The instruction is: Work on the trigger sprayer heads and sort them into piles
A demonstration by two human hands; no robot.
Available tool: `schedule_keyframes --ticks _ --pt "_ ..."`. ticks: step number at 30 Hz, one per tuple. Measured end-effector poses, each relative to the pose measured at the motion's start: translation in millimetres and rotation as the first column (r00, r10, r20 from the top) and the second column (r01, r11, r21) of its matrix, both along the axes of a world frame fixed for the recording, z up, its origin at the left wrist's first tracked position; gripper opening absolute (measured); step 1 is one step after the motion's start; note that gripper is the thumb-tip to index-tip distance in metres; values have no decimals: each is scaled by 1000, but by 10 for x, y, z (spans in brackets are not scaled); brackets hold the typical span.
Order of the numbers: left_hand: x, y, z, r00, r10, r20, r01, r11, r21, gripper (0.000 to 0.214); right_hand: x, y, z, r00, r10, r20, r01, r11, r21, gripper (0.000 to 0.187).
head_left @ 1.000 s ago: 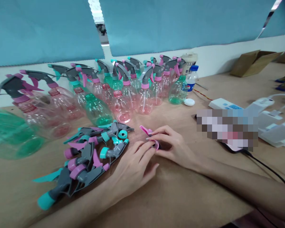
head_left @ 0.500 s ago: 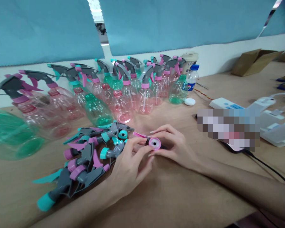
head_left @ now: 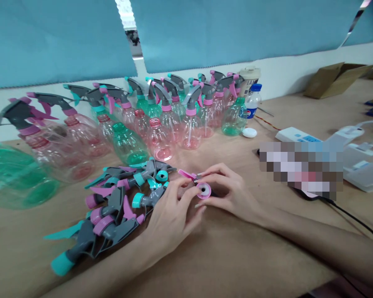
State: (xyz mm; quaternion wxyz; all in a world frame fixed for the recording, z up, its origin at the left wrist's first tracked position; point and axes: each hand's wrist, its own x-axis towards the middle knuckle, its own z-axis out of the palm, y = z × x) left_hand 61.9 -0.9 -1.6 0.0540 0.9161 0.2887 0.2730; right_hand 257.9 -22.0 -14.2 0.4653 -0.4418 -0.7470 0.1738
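Observation:
Both my hands meet over a spray trigger head (head_left: 202,188) with a pink screw collar and pink lever, lying low over the wooden table (head_left: 242,256). My right hand (head_left: 228,192) is wrapped round its body, collar facing me. My left hand (head_left: 174,215) pinches near the pink lever with thumb and forefinger. A pile of loose trigger heads (head_left: 118,203), grey with teal or pink parts, lies just left of my left hand.
Rows of pink and green clear spray bottles (head_left: 161,120) stand behind, some capped, some open. A small water bottle (head_left: 252,101) and white cap (head_left: 249,132) sit at their right. White devices and cables (head_left: 354,157) lie right; cardboard boxes (head_left: 332,80) far right.
The trigger head was turned so its pink collar faces me. My left hand moved up from lying flat on the table and closed its fingertips on the part.

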Motion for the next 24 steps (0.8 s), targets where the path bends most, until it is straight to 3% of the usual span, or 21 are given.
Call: schedule_keyframes --ticks 24 --pt "-20 14 -49 997 -63 48 69 985 -156 38 -50 -3 18 1000 13 17 -13 1000 -20 28"
